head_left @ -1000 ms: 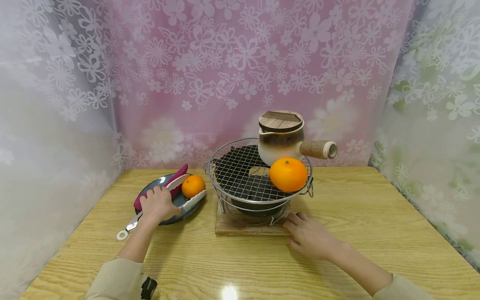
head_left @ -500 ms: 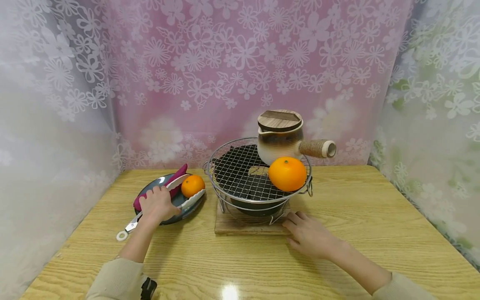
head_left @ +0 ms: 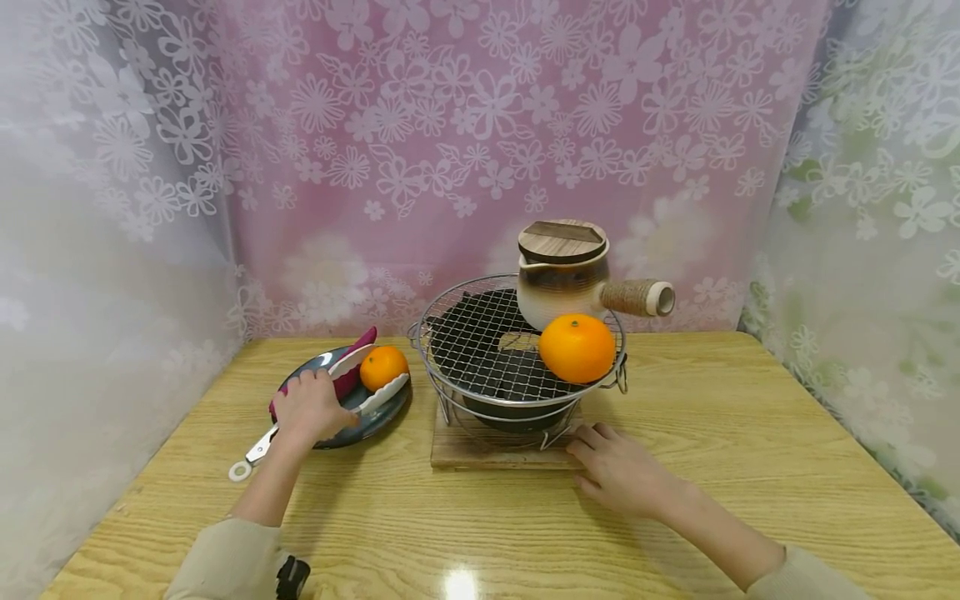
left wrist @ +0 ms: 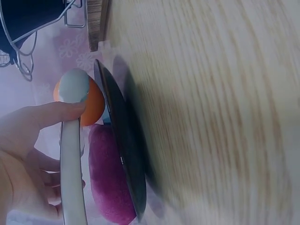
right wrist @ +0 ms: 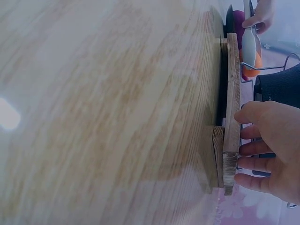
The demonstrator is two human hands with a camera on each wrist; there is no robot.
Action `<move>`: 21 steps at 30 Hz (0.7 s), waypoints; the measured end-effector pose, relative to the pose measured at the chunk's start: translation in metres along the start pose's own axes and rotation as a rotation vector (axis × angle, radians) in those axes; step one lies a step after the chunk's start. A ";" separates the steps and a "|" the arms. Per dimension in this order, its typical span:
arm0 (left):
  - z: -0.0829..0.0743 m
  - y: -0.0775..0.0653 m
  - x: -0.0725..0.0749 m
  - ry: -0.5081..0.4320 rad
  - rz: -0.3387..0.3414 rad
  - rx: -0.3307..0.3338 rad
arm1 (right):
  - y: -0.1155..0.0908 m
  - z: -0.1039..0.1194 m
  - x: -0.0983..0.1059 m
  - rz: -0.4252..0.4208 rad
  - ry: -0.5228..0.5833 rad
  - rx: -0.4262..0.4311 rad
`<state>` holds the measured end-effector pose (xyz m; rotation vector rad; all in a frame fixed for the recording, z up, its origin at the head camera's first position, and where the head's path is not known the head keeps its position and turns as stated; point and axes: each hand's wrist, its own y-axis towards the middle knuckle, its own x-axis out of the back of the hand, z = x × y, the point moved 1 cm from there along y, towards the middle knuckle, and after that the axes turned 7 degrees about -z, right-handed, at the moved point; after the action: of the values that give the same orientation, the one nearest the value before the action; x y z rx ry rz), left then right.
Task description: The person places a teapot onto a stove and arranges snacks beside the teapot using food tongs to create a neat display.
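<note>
My left hand (head_left: 306, 410) grips metal tongs (head_left: 386, 395) with white scalloped tips, thumb on one arm and fingers on the other. The tips stand on either side of a small orange (head_left: 383, 367), over a dark plate (head_left: 318, 362). Beside the fruit on the plate lies a purple sweet potato (left wrist: 110, 180), partly hidden by the hand and tongs in the head view. My right hand (head_left: 618, 471) touches the right end of a wooden board (right wrist: 232, 103) with its fingertips, the fingers relaxed. This board stands under a round wire-topped grill (head_left: 480, 367).
On the grill sit a clay pot (head_left: 558, 296) with a wooden lid and rope-wrapped side handle, and a larger orange (head_left: 576, 348) in front of it. The handle sticks out past the right rim. Flowered curtains (head_left: 495, 150) enclose the wooden table (head_left: 375, 533).
The tongs have shifted slightly left and drawn in around the small orange, which has moved a little left with them. My right hand stays at the board.
</note>
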<state>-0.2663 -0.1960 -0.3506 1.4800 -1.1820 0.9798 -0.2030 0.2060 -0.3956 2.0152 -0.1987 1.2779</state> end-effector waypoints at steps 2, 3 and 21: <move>0.000 0.000 0.002 0.001 -0.013 0.002 | 0.000 0.001 0.001 -0.002 0.000 -0.001; 0.001 0.000 0.003 0.002 -0.020 0.002 | 0.001 0.001 0.001 0.000 -0.001 -0.002; -0.002 -0.004 0.013 -0.026 -0.031 0.003 | 0.001 0.002 0.003 0.031 -0.005 -0.010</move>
<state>-0.2594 -0.1966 -0.3382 1.5133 -1.1733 0.9450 -0.2010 0.2047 -0.3928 2.0138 -0.2394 1.2893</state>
